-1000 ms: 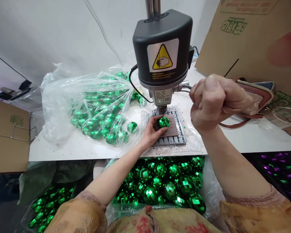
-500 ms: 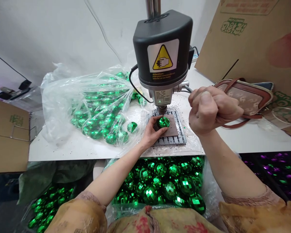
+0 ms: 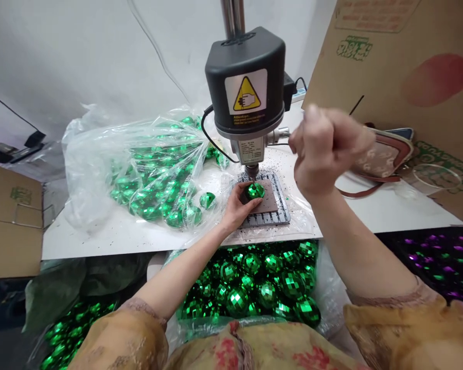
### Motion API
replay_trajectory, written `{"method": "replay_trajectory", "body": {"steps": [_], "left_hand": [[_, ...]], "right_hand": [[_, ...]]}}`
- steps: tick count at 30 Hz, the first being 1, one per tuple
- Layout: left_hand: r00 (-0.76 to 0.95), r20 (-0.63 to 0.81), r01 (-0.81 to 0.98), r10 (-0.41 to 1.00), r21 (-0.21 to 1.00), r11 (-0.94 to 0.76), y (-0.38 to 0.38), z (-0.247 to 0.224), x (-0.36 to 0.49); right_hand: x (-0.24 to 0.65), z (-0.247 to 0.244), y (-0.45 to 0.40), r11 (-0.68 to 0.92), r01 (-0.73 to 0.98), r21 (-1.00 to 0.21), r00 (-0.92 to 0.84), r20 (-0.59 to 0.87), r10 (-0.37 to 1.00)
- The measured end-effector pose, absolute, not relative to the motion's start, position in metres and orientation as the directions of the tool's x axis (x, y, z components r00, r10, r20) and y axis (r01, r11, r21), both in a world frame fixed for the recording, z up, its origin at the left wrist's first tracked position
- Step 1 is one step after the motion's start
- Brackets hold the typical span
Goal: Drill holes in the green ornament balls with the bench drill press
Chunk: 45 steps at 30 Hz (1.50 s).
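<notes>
My left hand (image 3: pixel 235 208) cups a green mirrored faceted ball (image 3: pixel 255 191), pressing it onto a brown pad (image 3: pixel 265 201) on a slotted metal plate (image 3: pixel 264 221). The ball sits directly under the chuck (image 3: pixel 252 170) of a black bench drill head (image 3: pixel 245 87), with a small gap between them. My right hand (image 3: pixel 324 151), slightly blurred, is a raised fist around the drill's side feed lever (image 3: pixel 280 136). Its thin dark end sticks out behind my fist.
A clear plastic bag of green balls (image 3: pixel 150 174) lies left of the drill on the white table (image 3: pixel 100 241), which is speckled with black bits. Below its edge lies a bagged heap of green balls (image 3: pixel 250 288). A brown-trimmed handbag (image 3: pixel 384 159) and cardboard (image 3: pixel 409 67) stand right.
My right fist has shifted up and left, with the lever. The whole view has also moved slightly left. The ball remains under my left hand beneath the chuck.
</notes>
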<state>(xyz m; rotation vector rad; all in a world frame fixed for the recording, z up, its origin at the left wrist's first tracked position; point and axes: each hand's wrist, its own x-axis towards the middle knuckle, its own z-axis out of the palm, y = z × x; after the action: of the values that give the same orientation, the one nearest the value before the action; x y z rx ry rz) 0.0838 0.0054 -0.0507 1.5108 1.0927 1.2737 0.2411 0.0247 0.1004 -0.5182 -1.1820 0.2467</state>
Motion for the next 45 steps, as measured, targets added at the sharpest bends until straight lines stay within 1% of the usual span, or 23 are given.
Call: {"method": "replay_trajectory", "body": {"steps": [2, 4, 5, 7, 9, 11, 14, 17, 19, 21, 24, 26, 28, 30, 32, 33, 35, 37, 38, 40, 41, 43, 45], "left_hand": [[0.032, 0.281, 0.183, 0.959, 0.942, -0.282, -0.004, -0.042, 0.085], [-0.001, 0.353, 0.318, 0.936, 0.887, -0.334, -0.022, -0.030, 0.084], [0.033, 0.384, 0.369, 0.923, 0.853, -0.368, -0.034, -0.025, 0.083], [0.209, 0.401, 0.405, 0.892, 0.795, -0.452, -0.062, -0.018, 0.080], [0.453, 0.339, 0.400, 0.824, 0.750, -0.528, -0.091, -0.020, 0.077], [0.626, 0.222, 0.431, 0.748, 0.701, -0.568, -0.117, -0.029, 0.076], [0.722, 0.058, 0.535, 0.690, 0.587, -0.608, -0.145, -0.044, 0.077], [0.767, 0.074, 0.523, 0.638, 0.504, -0.688, -0.156, -0.043, 0.079], [0.747, 0.213, 0.475, 0.630, 0.491, -0.730, -0.147, -0.033, 0.075], [0.627, 0.383, 0.498, 0.678, 0.472, -0.727, -0.123, -0.020, 0.064], [0.318, 0.531, 0.712, 0.786, 0.414, -0.567, -0.066, -0.003, 0.031], [0.188, 0.469, 0.851, 0.863, 0.361, -0.381, -0.026, 0.002, 0.003], [0.187, 0.274, 0.920, 0.943, 0.289, -0.266, 0.004, 0.001, -0.022], [0.221, 0.076, 0.953, 0.972, 0.197, -0.232, 0.019, -0.002, -0.041], [0.235, -0.012, 0.963, 0.972, 0.137, -0.231, 0.020, -0.004, -0.050], [0.227, 0.010, 0.964, 0.974, 0.138, -0.226, 0.018, -0.003, -0.050], [0.179, 0.171, 0.948, 0.969, 0.232, -0.216, 0.010, 0.002, -0.045], [0.075, 0.337, 0.853, 0.939, 0.466, -0.235, 0.001, 0.010, -0.030], [0.020, 0.350, 0.748, 0.936, 0.617, -0.247, -0.002, 0.013, -0.020], [-0.021, 0.219, 0.415, 0.976, 0.890, -0.191, -0.006, 0.017, 0.004], [0.000, 0.120, 0.227, 0.993, 0.967, -0.117, -0.006, 0.016, 0.016], [0.067, -0.030, -0.071, 0.997, 0.997, 0.035, -0.004, 0.011, 0.037], [0.100, -0.098, -0.225, 0.990, 0.967, 0.119, 0.002, 0.002, 0.051]], "right_hand": [[0.239, 0.122, 0.031, 0.902, 0.035, -0.429, 0.417, 0.827, 0.377], [0.239, 0.136, 0.038, 0.917, 0.003, -0.398, 0.394, 0.844, 0.364], [0.239, 0.140, 0.040, 0.916, -0.003, -0.401, 0.380, 0.847, 0.372], [0.240, 0.142, 0.042, 0.904, 0.006, -0.427, 0.356, 0.846, 0.397], [0.241, 0.141, 0.041, 0.898, 0.011, -0.440, 0.345, 0.844, 0.410], [0.241, 0.139, 0.039, 0.901, 0.010, -0.434, 0.347, 0.847, 0.404], [0.241, 0.138, 0.039, 0.906, 0.005, -0.422, 0.348, 0.851, 0.395], [0.242, 0.138, 0.040, 0.909, -0.008, -0.416, 0.349, 0.851, 0.392], [0.242, 0.137, 0.041, 0.909, -0.018, -0.417, 0.359, 0.846, 0.395], [0.243, 0.135, 0.042, 0.907, -0.029, -0.419, 0.368, 0.840, 0.400], [0.242, 0.134, 0.043, 0.908, -0.033, -0.418, 0.381, 0.834, 0.398], [0.242, 0.133, 0.043, 0.906, -0.024, -0.423, 0.395, 0.829, 0.397], [0.241, 0.133, 0.043, 0.903, -0.009, -0.429, 0.403, 0.825, 0.396], [0.241, 0.133, 0.042, 0.901, 0.005, -0.435, 0.404, 0.824, 0.396], [0.241, 0.133, 0.041, 0.898, 0.002, -0.439, 0.400, 0.824, 0.402], [0.241, 0.132, 0.041, 0.899, -0.004, -0.437, 0.399, 0.824, 0.402], [0.241, 0.132, 0.041, 0.904, -0.014, -0.426, 0.400, 0.827, 0.396], [0.241, 0.132, 0.041, 0.905, -0.016, -0.426, 0.395, 0.828, 0.397], [0.240, 0.132, 0.041, 0.904, -0.014, -0.428, 0.396, 0.827, 0.398], [0.239, 0.132, 0.041, 0.899, -0.003, -0.439, 0.404, 0.822, 0.402], [0.239, 0.132, 0.041, 0.897, 0.003, -0.443, 0.409, 0.819, 0.403], [0.239, 0.132, 0.041, 0.895, 0.008, -0.446, 0.413, 0.817, 0.403], [0.239, 0.131, 0.040, 0.894, 0.006, -0.449, 0.410, 0.816, 0.407]]}}
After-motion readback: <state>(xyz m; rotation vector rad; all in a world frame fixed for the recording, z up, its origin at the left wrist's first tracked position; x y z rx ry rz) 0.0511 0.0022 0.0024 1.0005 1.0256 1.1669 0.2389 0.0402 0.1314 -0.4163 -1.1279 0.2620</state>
